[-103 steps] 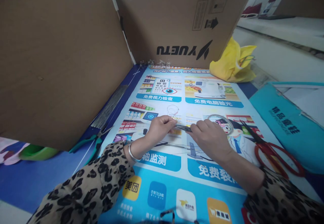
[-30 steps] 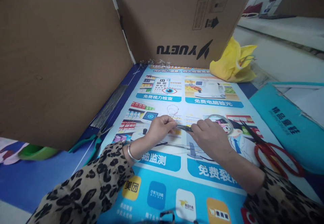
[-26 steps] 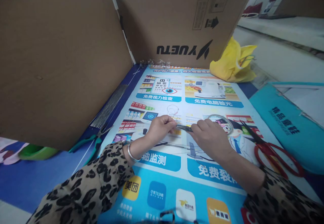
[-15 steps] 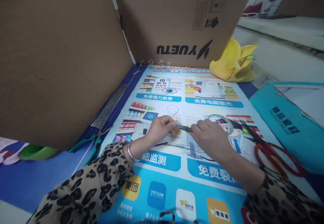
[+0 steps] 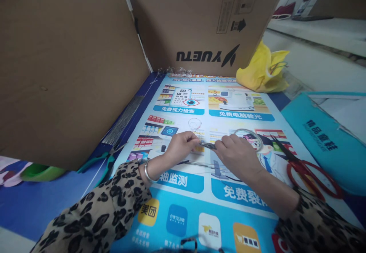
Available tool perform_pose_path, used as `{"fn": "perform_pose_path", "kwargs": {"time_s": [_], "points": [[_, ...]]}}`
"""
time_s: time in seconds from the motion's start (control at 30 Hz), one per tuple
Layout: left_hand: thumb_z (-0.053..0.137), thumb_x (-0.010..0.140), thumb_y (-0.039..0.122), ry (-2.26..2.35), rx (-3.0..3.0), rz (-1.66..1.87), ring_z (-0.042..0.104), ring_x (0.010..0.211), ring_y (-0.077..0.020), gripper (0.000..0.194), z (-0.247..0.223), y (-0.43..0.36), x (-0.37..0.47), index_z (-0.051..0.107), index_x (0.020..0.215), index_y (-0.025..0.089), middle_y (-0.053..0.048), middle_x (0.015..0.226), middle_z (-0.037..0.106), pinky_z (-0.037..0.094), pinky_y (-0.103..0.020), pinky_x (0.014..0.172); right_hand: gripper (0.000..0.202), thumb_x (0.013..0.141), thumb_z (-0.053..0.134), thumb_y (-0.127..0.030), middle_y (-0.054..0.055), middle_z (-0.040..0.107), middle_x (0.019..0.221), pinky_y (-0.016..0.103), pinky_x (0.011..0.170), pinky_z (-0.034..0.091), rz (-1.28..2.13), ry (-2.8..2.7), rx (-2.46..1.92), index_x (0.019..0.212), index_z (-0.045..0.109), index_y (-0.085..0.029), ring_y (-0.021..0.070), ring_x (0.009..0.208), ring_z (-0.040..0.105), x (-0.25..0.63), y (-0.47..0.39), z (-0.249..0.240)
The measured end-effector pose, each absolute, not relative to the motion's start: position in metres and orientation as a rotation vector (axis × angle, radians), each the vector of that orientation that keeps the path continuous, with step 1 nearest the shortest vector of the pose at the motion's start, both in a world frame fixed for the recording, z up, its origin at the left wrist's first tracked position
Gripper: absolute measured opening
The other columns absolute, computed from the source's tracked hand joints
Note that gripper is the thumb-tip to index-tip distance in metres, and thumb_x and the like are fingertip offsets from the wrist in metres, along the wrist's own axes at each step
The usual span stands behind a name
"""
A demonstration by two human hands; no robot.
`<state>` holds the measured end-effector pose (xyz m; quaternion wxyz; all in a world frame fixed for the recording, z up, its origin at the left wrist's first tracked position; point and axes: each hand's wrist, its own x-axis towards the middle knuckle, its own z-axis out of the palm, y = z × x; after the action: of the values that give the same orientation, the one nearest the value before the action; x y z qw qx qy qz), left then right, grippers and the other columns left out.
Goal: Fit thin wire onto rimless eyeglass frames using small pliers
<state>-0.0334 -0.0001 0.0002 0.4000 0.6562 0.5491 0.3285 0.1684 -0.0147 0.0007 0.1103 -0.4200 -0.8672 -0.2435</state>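
Note:
My right hand [image 5: 238, 155] is closed round a pair of pliers [image 5: 208, 145], whose narrow metal jaws point left. Just beyond the jaw tips, my left hand [image 5: 183, 146] pinches something too small to make out; thin wire shows faintly near its fingers. Both hands are over a printed poster [image 5: 207, 131]. A ring-shaped coil [image 5: 195, 123] of thin wire lies above my left hand. Behind my right hand is a larger round coil [image 5: 237, 132], partly hidden. Several thin straight wires [image 5: 197, 164] lie on the poster below the hands.
Red-handled scissors [image 5: 303, 169] lie right, beside a teal box [image 5: 328, 142]. Teal-handled pliers [image 5: 107, 161] and a bundle of thin wires [image 5: 124, 119] lie left. Cardboard panels [image 5: 200, 20] stand at the back and left. A yellow bag [image 5: 261, 71] sits at the back right.
My right hand and its pliers have shifted very slightly left. My left hand keeps its pinch in nearly the same place.

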Motion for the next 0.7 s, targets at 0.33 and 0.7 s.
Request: {"fn": "perform_pose_path", "kwargs": {"time_s": [0.33,0.7], "points": [[0.051,0.081,0.032,1.428,1.924,0.742,0.055,0.062,-0.0120,0.020,0.002,0.000,-0.035,0.060,0.071,0.019,0.002,0.062,0.062,0.038,-0.022,0.059,0.015,0.085,0.049,-0.023,0.005,0.055,0.070,0.032,0.062,0.020,-0.682,-2.583,-1.271,0.073,0.057,-0.019,0.0196,0.071,0.041,0.168,-0.017,0.004],[0.044,0.084,0.031,1.469,2.073,0.728,0.049,0.064,-0.0128,0.024,0.012,-0.003,-0.034,0.055,0.066,0.017,0.000,0.065,0.058,0.032,-0.024,0.058,0.021,0.085,0.050,-0.033,0.005,0.056,0.069,0.030,0.059,0.020,-0.651,-2.502,-1.344,0.071,0.057,-0.018,0.0197,0.069,0.045,0.164,-0.019,0.008]]}}
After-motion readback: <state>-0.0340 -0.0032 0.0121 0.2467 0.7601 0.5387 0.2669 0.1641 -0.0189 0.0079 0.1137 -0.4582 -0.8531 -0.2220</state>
